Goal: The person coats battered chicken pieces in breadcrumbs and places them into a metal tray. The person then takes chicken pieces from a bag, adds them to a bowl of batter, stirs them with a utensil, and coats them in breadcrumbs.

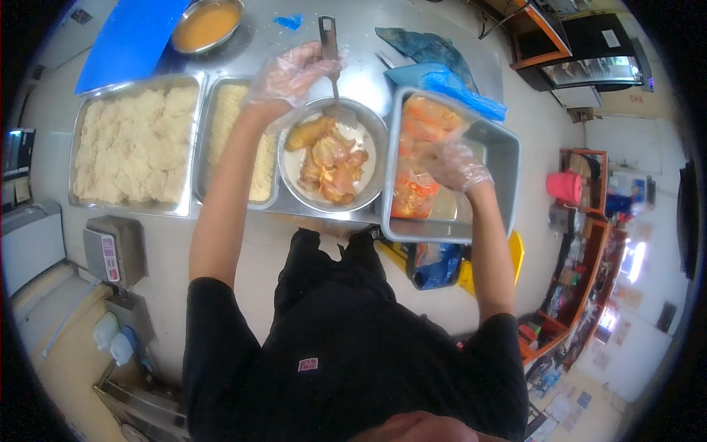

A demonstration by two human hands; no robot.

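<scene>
My left hand (295, 77), in a clear plastic glove, grips the handle of a metal turner (328, 41). Its flat end dips into a round steel bowl (381, 182) with pale liquid or batter and several pieces of raw chicken (331, 160). My right hand (455, 163), gloved likewise, reaches inside a grey plastic tub (500, 149) to the right of the bowl. Marinated chicken (411, 193) with orange-red bits fills the tub's left side, against my right fingers. Blur and the glove hide whether those fingers hold a piece.
Left of the bowl, a narrow steel tray (265, 177) and a wider one (190, 204) hold pale crumbs. Beyond them are a bowl of orange liquid (209, 25) and a blue board (130, 44). Blue plastic bags (442, 83) lie behind the tub. A scale (110, 248) stands lower left.
</scene>
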